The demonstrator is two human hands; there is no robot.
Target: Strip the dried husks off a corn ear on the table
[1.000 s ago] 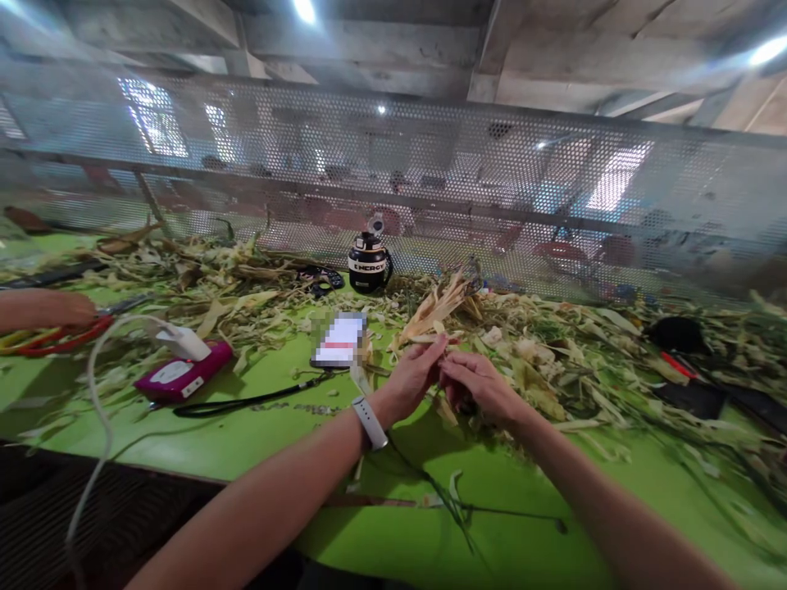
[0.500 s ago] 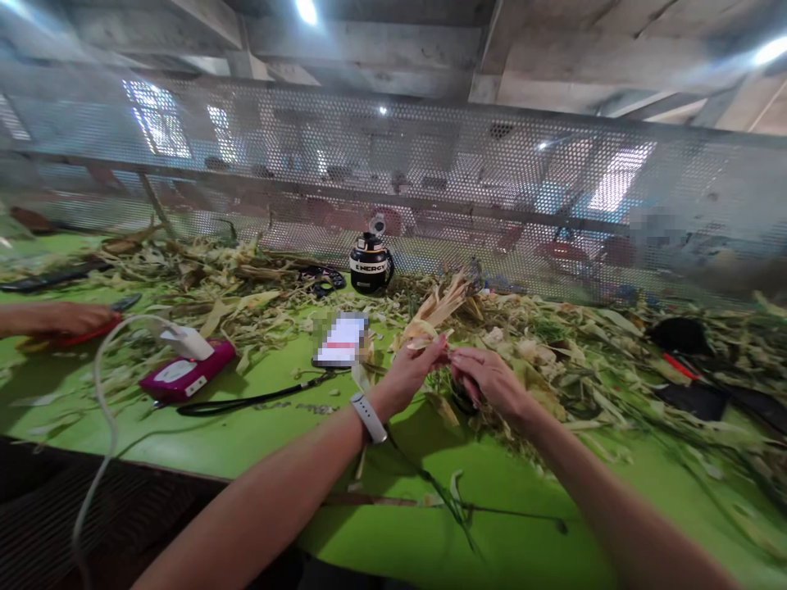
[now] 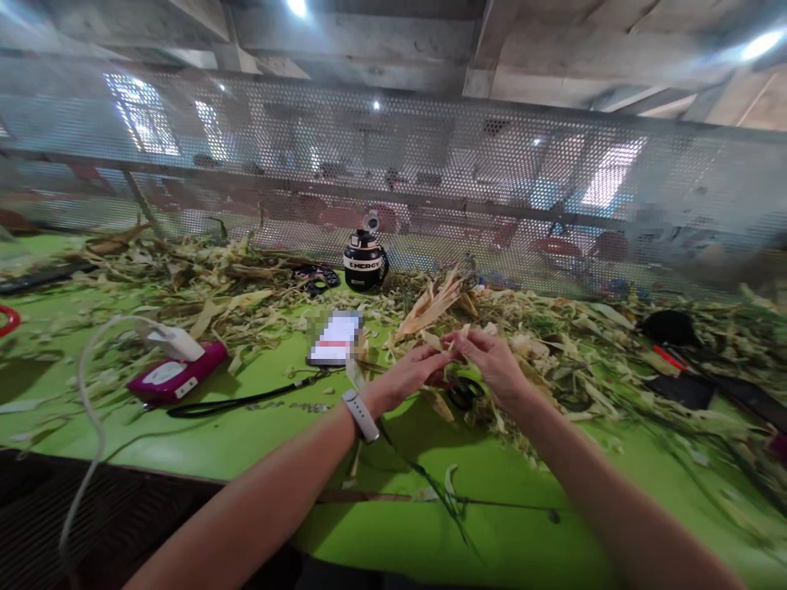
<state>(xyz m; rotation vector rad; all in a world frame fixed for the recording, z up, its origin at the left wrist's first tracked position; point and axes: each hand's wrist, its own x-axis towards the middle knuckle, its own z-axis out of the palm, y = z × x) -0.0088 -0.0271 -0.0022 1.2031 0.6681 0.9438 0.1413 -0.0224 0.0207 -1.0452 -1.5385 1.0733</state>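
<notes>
My left hand (image 3: 415,375), with a pale watch band (image 3: 361,416) on the wrist, is closed in a pinch on a strip of dried corn husk. My right hand (image 3: 493,365) meets it fingertip to fingertip, pinching the same pale husk (image 3: 456,346). The fingers hide most of the piece. Just beyond the hands lies a fan of dry husk leaves (image 3: 434,303). Under my right hand sits a dark looped object (image 3: 466,393), partly covered. Left of my hands a phone (image 3: 335,338) lies on the green table (image 3: 258,442).
Husk scraps (image 3: 209,283) spread along the back and right. A black bottle (image 3: 363,260) stands before a perforated metal screen (image 3: 406,156). At left are a magenta power block (image 3: 178,373) with a cable and a black strap (image 3: 239,401). A red handle (image 3: 7,320) shows at the left edge.
My right hand has risen slightly, its fingers now higher on the husk beside my left. Another person's hand at the left has gone from view. The whole view has shifted a little.
</notes>
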